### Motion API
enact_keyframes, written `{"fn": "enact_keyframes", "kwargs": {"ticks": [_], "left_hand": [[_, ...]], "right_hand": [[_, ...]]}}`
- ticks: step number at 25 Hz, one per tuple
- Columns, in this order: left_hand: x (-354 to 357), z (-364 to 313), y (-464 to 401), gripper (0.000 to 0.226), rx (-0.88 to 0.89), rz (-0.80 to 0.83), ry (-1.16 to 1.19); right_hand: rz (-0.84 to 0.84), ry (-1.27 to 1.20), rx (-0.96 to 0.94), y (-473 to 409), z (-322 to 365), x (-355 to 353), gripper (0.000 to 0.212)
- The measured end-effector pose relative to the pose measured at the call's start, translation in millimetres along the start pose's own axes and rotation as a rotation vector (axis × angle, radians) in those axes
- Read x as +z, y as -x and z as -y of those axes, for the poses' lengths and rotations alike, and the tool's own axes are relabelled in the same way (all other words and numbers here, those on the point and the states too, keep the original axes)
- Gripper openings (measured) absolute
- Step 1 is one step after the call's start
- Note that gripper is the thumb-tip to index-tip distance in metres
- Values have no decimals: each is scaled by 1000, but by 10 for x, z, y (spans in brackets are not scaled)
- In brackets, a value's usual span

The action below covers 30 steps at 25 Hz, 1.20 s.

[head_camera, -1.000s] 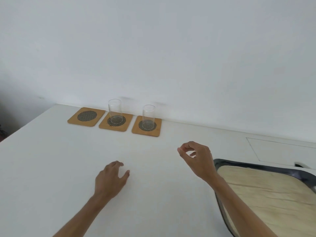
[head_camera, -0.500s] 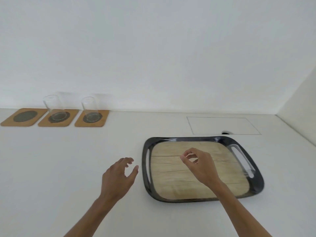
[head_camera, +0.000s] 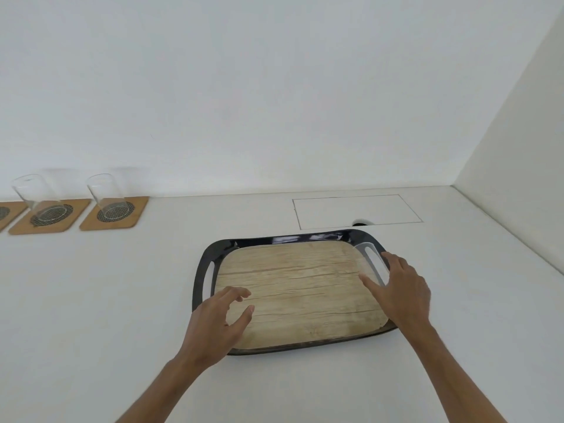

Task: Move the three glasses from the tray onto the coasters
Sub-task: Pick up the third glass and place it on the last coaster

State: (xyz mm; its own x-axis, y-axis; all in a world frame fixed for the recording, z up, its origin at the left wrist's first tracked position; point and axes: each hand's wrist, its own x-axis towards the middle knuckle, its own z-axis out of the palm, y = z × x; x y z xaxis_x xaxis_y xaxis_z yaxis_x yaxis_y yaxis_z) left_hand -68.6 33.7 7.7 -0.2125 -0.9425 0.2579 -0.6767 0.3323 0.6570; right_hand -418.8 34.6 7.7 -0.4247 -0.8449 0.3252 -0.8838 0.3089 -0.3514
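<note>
A black-rimmed tray (head_camera: 274,241) with a wood-pattern floor lies in the middle of the white counter. At its right end, by the handle slot, a clear glass (head_camera: 367,259) shows only faintly. My right hand (head_camera: 399,288) is spread around it, thumb on the near side and fingers behind; whether they touch it I cannot tell. My left hand (head_camera: 219,319) hovers over the tray's front left corner, fingers loosely apart, holding nothing. At far left, two glasses (head_camera: 30,190) (head_camera: 103,190) stand on cork coasters (head_camera: 70,212) (head_camera: 134,213). A third coaster (head_camera: 4,212) is bare and cut off by the frame's edge.
A rectangular hatch outline (head_camera: 357,212) with a small hole at its front edge lies in the counter behind the tray. White walls run along the back and the right side (head_camera: 518,148).
The view swung right, from the coasters to the tray. My right hand went from a pinched pose over the tray's middle to its right end and spread its fingers. My left hand moved over the tray's corner.
</note>
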Motion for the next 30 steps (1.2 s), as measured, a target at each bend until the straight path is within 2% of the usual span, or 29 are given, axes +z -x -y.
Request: {"fn": "enact_keyframes", "kwargs": {"ticks": [5, 12, 16, 19, 24, 27, 30], "left_hand": [[68, -101, -32, 18, 8, 4, -9], [175, -184, -39, 20, 18, 22, -20], [290, -304, -94, 24, 72, 49, -23], [400, -446, -205, 27, 154, 49, -44], [551, -689, -377, 51, 234, 26, -47], [566, -804, -482, 74, 267, 45, -59], [536, -862, -562, 84, 269, 105, -36]], "right_hand": [[94, 126, 48, 8, -60, 150, 82], [42, 44, 115, 21, -93, 321, 76], [-38, -190, 121, 60, -75, 296, 69], [-65, -478, 117, 92, 14, 167, 65], [24, -871, 138, 125, 256, -111, 65], [102, -997, 119, 158, 393, -211, 69], [145, -1068, 72, 182, 544, -284, 72]]}}
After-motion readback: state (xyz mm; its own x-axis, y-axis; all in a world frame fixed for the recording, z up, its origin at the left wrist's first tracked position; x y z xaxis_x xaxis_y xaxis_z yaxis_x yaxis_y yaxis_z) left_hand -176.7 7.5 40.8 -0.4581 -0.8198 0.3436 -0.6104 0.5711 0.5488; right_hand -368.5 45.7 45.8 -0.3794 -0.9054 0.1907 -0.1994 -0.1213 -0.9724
